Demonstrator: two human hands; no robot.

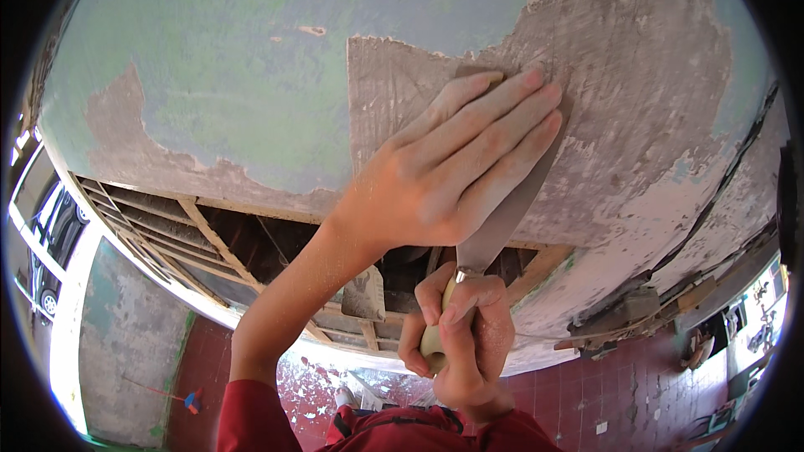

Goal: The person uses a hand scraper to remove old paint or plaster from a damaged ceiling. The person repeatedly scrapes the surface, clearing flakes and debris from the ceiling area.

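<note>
Risk: the greatest danger, as I judged it, was that loose paint and plaster could fall from the wall (251, 59) onto the face, because the work was above the head and the coat was already flaking.
Slip: the blade could skid off the rough patch (653, 100) if the pressure was uneven, and the left fingertips lay very near its edge.
Wall: it was large and curved in the picture, with pale green paint on the left and bare grey-brown plaster on the right, where a dark crack (737, 159) ran down.
Room: below there was an opening with a wooden lattice (209, 243), a red tiled floor (636, 385) with white flakes, and a bright window at the far left.
Scraper: the wide scraper (502, 226) lay flat against the plaster, in the middle of the view.
Left hand: the left hand (452, 167) had 4 fingers stretched out together, pressing on the blade.
Right hand: the right hand (461, 326) was curled tight around the pale handle.
</note>
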